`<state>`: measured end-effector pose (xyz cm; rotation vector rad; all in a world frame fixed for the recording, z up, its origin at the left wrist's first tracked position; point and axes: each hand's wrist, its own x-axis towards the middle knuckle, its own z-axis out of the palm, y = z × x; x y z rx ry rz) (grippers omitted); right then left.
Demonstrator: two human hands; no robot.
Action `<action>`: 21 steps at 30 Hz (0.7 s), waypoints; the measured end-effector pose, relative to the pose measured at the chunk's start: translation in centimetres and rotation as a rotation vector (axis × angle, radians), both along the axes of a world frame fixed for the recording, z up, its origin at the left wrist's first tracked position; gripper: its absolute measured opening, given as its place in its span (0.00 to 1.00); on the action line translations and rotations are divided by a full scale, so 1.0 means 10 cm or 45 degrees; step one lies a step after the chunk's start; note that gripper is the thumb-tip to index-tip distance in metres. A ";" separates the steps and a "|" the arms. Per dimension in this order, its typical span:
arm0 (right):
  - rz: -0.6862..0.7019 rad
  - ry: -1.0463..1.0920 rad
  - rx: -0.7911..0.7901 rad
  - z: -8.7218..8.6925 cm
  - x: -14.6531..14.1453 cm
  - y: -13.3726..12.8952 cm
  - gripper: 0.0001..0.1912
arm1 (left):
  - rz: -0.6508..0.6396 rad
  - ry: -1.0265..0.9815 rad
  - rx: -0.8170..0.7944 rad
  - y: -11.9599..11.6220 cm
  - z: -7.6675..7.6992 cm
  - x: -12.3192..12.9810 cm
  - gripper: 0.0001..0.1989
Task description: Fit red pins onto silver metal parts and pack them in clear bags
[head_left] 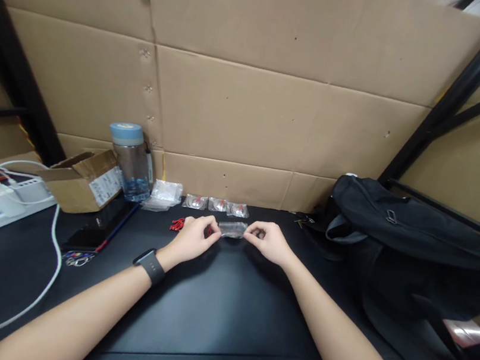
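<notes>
A small clear plastic bag [232, 230] is stretched between my two hands, just above the black table. My left hand [196, 237], with a dark watch on its wrist, pinches the bag's left end. At the opposite end, the thumb and fingertips of my right hand [270, 242] are closed on the bag. A bit of red shows by my left fingers; I cannot tell whether it is inside the bag. Beside that hand lies a bunch of red pieces [177, 224]. Behind the hands are three filled clear packets [218, 205] in a row, each with some red inside.
Flat clear bags [164, 193] lie left of the packets. Farther left stand a water bottle [132, 164], an open cardboard box [82, 180] and a white power strip [1, 206] with cables. A black backpack [401, 246] fills the right side. Cardboard [241, 108] walls the back.
</notes>
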<state>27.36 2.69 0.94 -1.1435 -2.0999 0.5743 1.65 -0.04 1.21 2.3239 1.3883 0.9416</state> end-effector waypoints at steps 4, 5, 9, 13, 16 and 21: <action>0.025 0.224 -0.155 -0.09 -0.03 0.03 0.08 | 0.096 -0.145 -0.059 -0.01 -0.02 0.04 0.04; 0.025 0.263 -0.191 -0.10 -0.04 0.03 0.11 | 0.114 -0.165 -0.063 -0.02 -0.03 0.05 0.06; 0.018 0.163 -0.154 -0.12 -0.07 0.02 0.14 | 0.090 -0.059 -0.024 -0.02 -0.08 0.08 0.07; 0.039 -0.156 0.045 -0.08 -0.13 -0.03 0.13 | 0.048 0.176 0.082 -0.02 -0.16 0.11 0.15; 0.055 -0.355 0.199 -0.07 -0.16 -0.09 0.19 | 0.033 0.324 0.140 -0.03 -0.20 0.13 0.17; 0.041 -0.503 0.359 -0.08 -0.17 -0.13 0.18 | -0.007 0.442 0.218 -0.03 -0.20 0.12 0.20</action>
